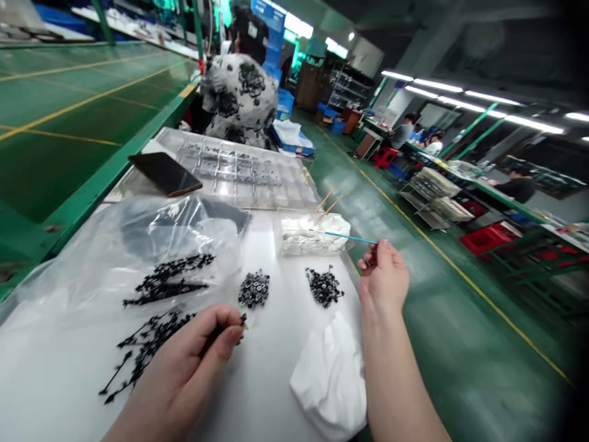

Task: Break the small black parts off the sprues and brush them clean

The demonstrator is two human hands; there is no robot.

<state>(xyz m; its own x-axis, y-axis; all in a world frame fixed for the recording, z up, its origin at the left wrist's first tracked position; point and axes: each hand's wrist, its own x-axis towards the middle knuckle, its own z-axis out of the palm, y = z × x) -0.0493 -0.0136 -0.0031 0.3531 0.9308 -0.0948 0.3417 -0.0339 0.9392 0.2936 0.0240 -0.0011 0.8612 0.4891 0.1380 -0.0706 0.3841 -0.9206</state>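
Observation:
My left hand (193,362) is closed over the white table (262,393), pinching a small black part (243,318) between thumb and forefinger. More of what it holds is hidden in the palm. At the right edge, my right hand (385,273) grips a thin blue stick (350,237). The stick's fine tip reaches left over a clear box of white wadding (294,236). A pile of small black rings (254,290) lies just beyond my left hand. Another pile of small black parts (324,287) sits nearer my right hand. Black branched plastic pieces (156,331) lie left of my left hand.
A crumpled white cloth (331,380) lies by my right forearm. Two thin wooden sticks (327,205) stand in the wadding. Behind are a clear plastic bag (184,227), a dark phone (164,174) and a compartment tray (230,162). A green metal frame (110,166) borders the left.

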